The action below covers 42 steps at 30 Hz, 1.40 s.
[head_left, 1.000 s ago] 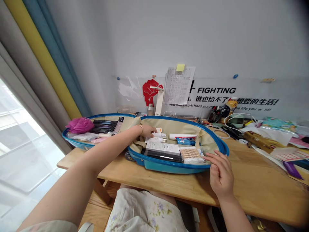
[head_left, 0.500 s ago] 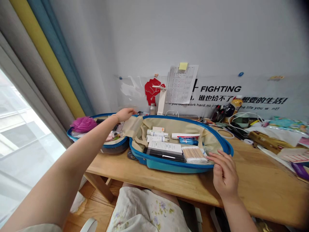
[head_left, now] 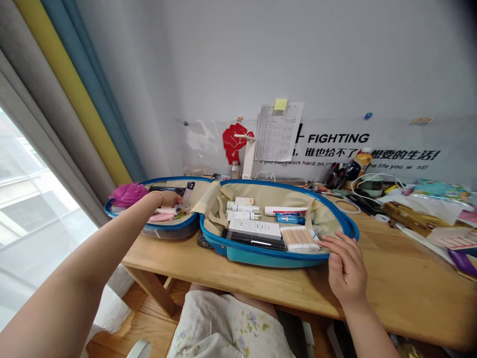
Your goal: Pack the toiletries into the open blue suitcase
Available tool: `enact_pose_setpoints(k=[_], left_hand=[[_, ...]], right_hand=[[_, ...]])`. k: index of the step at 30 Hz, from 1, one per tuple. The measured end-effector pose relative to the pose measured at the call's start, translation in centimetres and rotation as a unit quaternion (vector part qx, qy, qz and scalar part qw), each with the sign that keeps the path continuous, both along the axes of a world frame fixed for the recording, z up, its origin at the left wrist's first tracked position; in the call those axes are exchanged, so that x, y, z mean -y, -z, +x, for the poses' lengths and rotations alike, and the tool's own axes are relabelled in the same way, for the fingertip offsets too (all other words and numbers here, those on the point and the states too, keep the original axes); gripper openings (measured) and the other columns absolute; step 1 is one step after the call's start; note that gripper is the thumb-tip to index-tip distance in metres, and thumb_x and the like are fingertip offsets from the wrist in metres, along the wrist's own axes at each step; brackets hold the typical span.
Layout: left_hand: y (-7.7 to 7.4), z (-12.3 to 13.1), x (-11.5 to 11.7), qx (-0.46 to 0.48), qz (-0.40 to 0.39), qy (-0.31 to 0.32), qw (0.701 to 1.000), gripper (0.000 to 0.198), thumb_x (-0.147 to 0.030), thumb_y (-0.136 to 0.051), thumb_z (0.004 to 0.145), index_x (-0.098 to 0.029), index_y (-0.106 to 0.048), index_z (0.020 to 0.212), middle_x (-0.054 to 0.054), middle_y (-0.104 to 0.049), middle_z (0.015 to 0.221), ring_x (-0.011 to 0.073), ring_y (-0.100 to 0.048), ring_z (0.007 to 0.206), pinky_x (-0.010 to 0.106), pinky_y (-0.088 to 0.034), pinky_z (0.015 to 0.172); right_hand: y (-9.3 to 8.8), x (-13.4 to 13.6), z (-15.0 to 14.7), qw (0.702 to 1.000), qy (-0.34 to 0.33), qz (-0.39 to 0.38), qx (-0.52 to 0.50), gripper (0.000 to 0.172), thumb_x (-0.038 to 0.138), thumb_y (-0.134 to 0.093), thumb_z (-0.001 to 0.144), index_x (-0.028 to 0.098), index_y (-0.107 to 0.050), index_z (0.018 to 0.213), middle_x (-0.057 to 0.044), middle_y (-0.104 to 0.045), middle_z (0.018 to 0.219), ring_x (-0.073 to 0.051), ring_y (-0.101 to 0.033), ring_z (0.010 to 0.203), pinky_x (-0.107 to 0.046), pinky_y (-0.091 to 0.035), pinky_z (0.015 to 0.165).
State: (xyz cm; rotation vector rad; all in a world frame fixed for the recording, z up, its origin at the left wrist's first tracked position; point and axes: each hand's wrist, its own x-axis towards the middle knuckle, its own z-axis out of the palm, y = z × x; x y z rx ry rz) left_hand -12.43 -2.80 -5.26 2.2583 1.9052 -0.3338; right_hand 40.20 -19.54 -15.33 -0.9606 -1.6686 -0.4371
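Note:
An open blue suitcase (head_left: 283,259) with beige lining lies spread on the wooden desk. My left hand (head_left: 172,199) reaches down into its left half, beside a dark flat packet (head_left: 189,189); its fingertips are mostly hidden. Around it are a purple bath puff (head_left: 128,193) and a pink item (head_left: 164,217). My right hand (head_left: 346,266) is open, fingers stretched out at the right half's front rim, near a pack of cotton swabs (head_left: 300,238). That half also holds a white box (head_left: 254,227), a black case (head_left: 257,240), white tubes (head_left: 242,206), a toothpaste box (head_left: 285,211) and a blue tube (head_left: 290,219).
Behind the suitcase stand a white desk lamp (head_left: 249,156) and a small bottle (head_left: 234,170). To the right, the wooden desk (head_left: 395,278) carries a drink bottle (head_left: 360,163), a roll of tape (head_left: 347,206), cables and a gold-brown pouch (head_left: 408,219). Curtains hang at the left.
My left hand has moved left and down, from above the suitcase's hinge into its left half. The dark packet now shows beside it. My right hand stays at the rim.

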Motion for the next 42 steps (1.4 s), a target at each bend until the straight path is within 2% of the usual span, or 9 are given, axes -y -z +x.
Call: enact_pose_setpoints(k=[10, 13, 16, 19, 23, 27, 31, 38, 42], left_hand=[[-0.3, 0.8, -0.5, -0.059, -0.04, -0.006, 0.997, 0.05, -0.027, -0.065, 0.057, -0.024, -0.069, 0.107, 0.004, -0.072, 0.111, 0.0233, -0.065, 0.099, 0.029, -0.05, 0.085], [-0.4, 1.1, -0.1, -0.064, -0.02, -0.012, 0.998, 0.047, -0.03, -0.065, 0.061, -0.02, -0.068, 0.106, 0.007, -0.073, 0.107, 0.0241, -0.066, 0.095, 0.03, -0.05, 0.084], [-1.7, 1.7, 0.3, -0.06, 0.029, -0.018, 0.998, 0.047, -0.036, -0.059, 0.071, -0.013, -0.063, 0.111, 0.014, -0.071, 0.11, 0.0279, -0.065, 0.098, 0.034, -0.05, 0.086], [-3.9, 3.6, 0.4, -0.038, 0.098, -0.01, 0.994, 0.053, -0.04, -0.043, 0.086, -0.008, -0.051, 0.128, 0.019, -0.063, 0.124, 0.0295, -0.062, 0.109, 0.037, -0.047, 0.092], [-5.5, 9.3, 0.0, 0.001, 0.154, 0.061, 0.986, 0.053, -0.041, -0.031, 0.094, -0.015, -0.039, 0.139, 0.014, -0.053, 0.139, 0.0241, -0.054, 0.121, 0.033, -0.04, 0.101], [-4.1, 15.9, -0.6, 0.012, 0.128, 0.14, 0.982, 0.047, -0.042, -0.044, 0.091, -0.021, -0.049, 0.132, 0.008, -0.061, 0.13, 0.0225, -0.058, 0.116, 0.03, -0.042, 0.099], [-2.0, 19.6, -1.3, 0.003, 0.082, 0.171, 0.982, 0.039, -0.039, -0.05, 0.088, -0.023, -0.058, 0.123, 0.007, -0.066, 0.121, 0.0222, -0.062, 0.108, 0.03, -0.045, 0.094], [-0.5, 20.1, -1.7, 0.014, 0.045, 0.176, 0.983, 0.04, -0.032, -0.051, 0.086, -0.022, -0.06, 0.123, 0.007, -0.067, 0.12, 0.0207, -0.063, 0.105, 0.028, -0.047, 0.091], [-1.0, 19.8, -1.5, 0.043, 0.05, 0.172, 0.983, 0.037, -0.031, -0.048, 0.086, -0.025, -0.064, 0.118, 0.003, -0.068, 0.119, 0.0195, -0.063, 0.105, 0.027, -0.046, 0.093]], right_hand=[[-0.3, 0.2, -0.2, 1.0, 0.008, -0.005, 0.007, 0.026, 0.022, -0.042, 0.092, 0.022, -0.067, 0.097, -0.007, -0.069, 0.1, -0.026, -0.057, 0.116, -0.052, -0.037, 0.105], [-0.3, 0.2, -0.2, 1.0, 0.008, -0.006, 0.004, 0.026, 0.023, -0.042, 0.092, 0.023, -0.067, 0.097, -0.007, -0.07, 0.1, -0.026, -0.058, 0.115, -0.052, -0.038, 0.105], [-0.3, 0.2, -0.2, 1.0, 0.004, 0.0, 0.003, 0.025, 0.022, -0.042, 0.092, 0.022, -0.067, 0.097, -0.007, -0.07, 0.099, -0.026, -0.058, 0.115, -0.052, -0.038, 0.105], [-0.3, 0.2, -0.2, 1.0, 0.006, -0.004, 0.003, 0.025, 0.022, -0.042, 0.092, 0.022, -0.067, 0.097, -0.007, -0.07, 0.1, -0.026, -0.058, 0.115, -0.052, -0.038, 0.105], [-0.3, 0.2, -0.2, 1.0, 0.004, -0.004, 0.004, 0.025, 0.021, -0.043, 0.091, 0.022, -0.066, 0.098, -0.008, -0.069, 0.1, -0.027, -0.057, 0.115, -0.052, -0.038, 0.104], [-0.3, 0.2, -0.3, 1.0, -0.001, 0.003, 0.004, 0.025, 0.02, -0.042, 0.091, 0.022, -0.066, 0.098, -0.007, -0.069, 0.1, -0.026, -0.057, 0.115, -0.052, -0.038, 0.104], [-0.3, 0.2, -0.3, 1.0, -0.004, -0.002, 0.002, 0.025, 0.019, -0.043, 0.091, 0.023, -0.066, 0.098, -0.007, -0.069, 0.101, -0.026, -0.057, 0.114, -0.052, -0.038, 0.104], [-0.1, 0.2, -0.1, 1.0, -0.002, -0.011, 0.001, 0.025, 0.021, -0.043, 0.091, 0.023, -0.066, 0.099, -0.007, -0.069, 0.102, -0.026, -0.057, 0.115, -0.052, -0.038, 0.104], [-0.2, 0.2, -0.1, 1.0, -0.002, -0.004, 0.007, 0.025, 0.02, -0.042, 0.091, 0.023, -0.066, 0.098, -0.007, -0.069, 0.101, -0.025, -0.057, 0.115, -0.051, -0.038, 0.104]])
